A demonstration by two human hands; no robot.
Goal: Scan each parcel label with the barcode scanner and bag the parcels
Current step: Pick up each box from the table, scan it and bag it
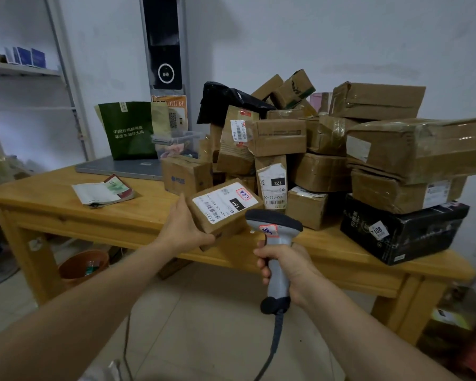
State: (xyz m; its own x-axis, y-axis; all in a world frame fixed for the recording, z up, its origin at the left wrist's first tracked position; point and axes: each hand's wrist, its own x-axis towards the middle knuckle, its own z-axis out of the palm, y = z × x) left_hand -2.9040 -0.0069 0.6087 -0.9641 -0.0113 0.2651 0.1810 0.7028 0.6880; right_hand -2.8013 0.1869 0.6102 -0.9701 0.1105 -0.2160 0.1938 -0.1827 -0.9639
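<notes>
My left hand [186, 229] grips a small parcel [223, 209] by its near-left corner, thumb under the lower edge and fingers behind it. The parcel is held in the air just above the front edge of the table [66, 204], tilted so its white label [224, 202] faces up toward me. A red-bordered sticker sits at the label's two o'clock corner.

My right hand [283, 266] is wrapped tight round the grey handle of the scanner [274, 224], fingers curled at the front. The scanner's dark head stands at four o'clock from the parcel, just beside its lower right corner. I cannot tell whether the two touch. Its cable [275, 342] hangs down at six o'clock toward the floor.

From the parcel, the pile [327, 149] of brown parcels rises on the table from twelve to three o'clock, with a black box [401, 229] at the pile's near right. A green bag [132, 130] stands at eleven o'clock on a closed laptop [121, 166]. A booklet [105, 191] lies at nine o'clock on the tabletop.
</notes>
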